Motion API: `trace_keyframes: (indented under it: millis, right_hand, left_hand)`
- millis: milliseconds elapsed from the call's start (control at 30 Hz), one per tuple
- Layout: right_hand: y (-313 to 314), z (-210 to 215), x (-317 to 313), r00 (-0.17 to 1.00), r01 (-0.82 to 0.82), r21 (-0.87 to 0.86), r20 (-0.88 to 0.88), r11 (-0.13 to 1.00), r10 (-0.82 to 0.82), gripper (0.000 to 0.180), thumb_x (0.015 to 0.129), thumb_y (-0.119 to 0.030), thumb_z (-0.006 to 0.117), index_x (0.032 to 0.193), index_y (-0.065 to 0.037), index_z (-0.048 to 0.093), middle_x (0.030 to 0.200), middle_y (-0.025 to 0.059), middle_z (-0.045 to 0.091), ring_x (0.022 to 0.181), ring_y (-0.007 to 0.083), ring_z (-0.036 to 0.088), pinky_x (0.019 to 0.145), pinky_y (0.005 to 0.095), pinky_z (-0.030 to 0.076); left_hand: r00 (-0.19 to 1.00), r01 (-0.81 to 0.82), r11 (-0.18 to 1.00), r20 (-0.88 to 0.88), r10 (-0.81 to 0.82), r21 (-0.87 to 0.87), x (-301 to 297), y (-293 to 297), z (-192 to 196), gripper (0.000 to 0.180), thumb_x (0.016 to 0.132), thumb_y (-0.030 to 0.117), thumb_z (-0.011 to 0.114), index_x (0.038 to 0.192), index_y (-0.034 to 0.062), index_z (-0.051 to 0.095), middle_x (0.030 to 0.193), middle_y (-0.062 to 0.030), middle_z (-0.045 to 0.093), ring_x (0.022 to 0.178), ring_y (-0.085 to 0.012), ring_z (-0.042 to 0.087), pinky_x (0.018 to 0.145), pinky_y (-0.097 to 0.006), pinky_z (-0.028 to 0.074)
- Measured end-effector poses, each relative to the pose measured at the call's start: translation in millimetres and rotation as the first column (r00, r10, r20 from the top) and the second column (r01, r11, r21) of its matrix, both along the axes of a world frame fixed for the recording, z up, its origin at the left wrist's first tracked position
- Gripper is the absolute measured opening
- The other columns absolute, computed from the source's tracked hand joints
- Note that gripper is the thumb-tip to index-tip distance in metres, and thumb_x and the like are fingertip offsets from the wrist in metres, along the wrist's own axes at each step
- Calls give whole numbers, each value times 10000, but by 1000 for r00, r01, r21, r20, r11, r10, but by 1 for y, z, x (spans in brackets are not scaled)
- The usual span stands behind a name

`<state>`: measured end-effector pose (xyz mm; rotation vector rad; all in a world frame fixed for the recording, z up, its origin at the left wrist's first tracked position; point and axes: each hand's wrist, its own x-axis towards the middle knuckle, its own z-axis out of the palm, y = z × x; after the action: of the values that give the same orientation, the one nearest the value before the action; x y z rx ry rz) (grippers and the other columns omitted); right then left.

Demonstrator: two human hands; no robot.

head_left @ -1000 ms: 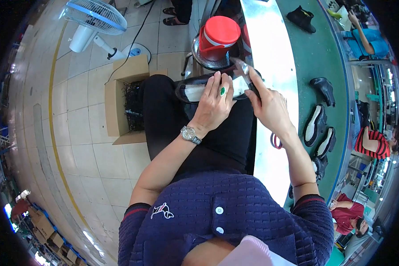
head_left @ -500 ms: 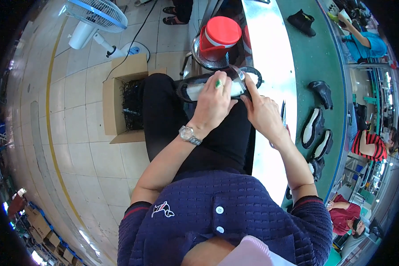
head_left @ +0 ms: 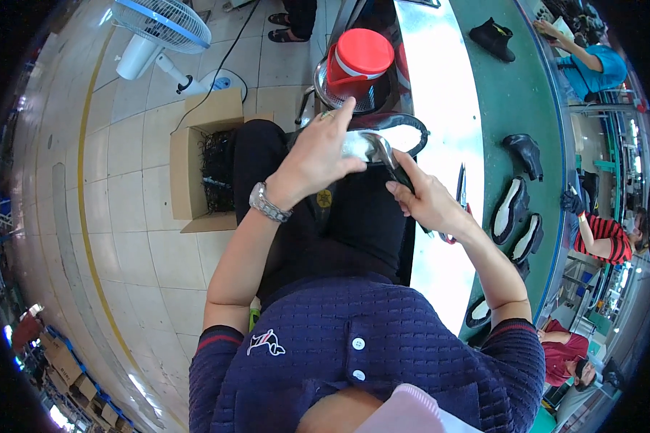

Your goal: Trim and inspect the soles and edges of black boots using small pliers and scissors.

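Across my thighs lies a dark shoe or boot (head_left: pixel 401 137) with a pale, white bottom facing up and a black rim. My left hand (head_left: pixel 314 155) is over its left part, thumb and fingers apart, hiding much of it; whether the hand touches the shoe I cannot tell. My right hand (head_left: pixel 431 198) is closed around the dark handle of a hammer (head_left: pixel 374 144). The hammer's shiny metal head is over the middle of the shoe, beside my left thumb.
On my right runs a metal bench top (head_left: pixel 444 86) with scissors (head_left: pixel 461 184) on it. Beyond it, a green conveyor belt (head_left: pixel 495 108) carries several dark shoes. A red bucket (head_left: pixel 361 61) stands ahead; an open cardboard box (head_left: pixel 188 169) and a fan (head_left: pixel 159 29) are on my left.
My left hand has opened and shifted left off the shoe's middle. The right hand has drawn slightly back toward me, showing more of the hammer's handle and of the shoe's right end.
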<state>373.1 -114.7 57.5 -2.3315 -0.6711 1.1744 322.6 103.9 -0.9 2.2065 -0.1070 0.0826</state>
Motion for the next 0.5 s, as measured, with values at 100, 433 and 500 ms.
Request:
trace_keyframes:
  millis: [100,433,500]
  right_hand:
    - [-13,-4,-5,939,250,182,-284,951,-193,559,1001,-160,502,1487,-60,244,870,75,623,781,135,574,778,290,486]
    - [0,11,16,723,482,35,-580,876,-375,551,992,-143,514,1482,-80,271,899,72,614,817,158,657,746,300,534]
    - [-4,0,3,912,323,158,-314,933,-263,540,993,-119,500,1475,-60,262,818,60,572,703,141,617,632,283,520]
  left_hand:
    - [998,10,974,53,-23,227,-4,-22,-7,1043,630,109,833,1460,-60,226,1284,-256,513,1247,-359,464,1049,-420,360]
    - [968,-187,952,213,136,241,-10,-45,-24,738,673,-61,681,1354,-92,400,1168,-195,566,1151,-335,508,1056,-420,353]
    - [963,-184,950,240,123,251,-12,-47,-27,715,665,-50,696,1331,-81,439,1196,-195,564,1172,-336,503,1066,-423,349]
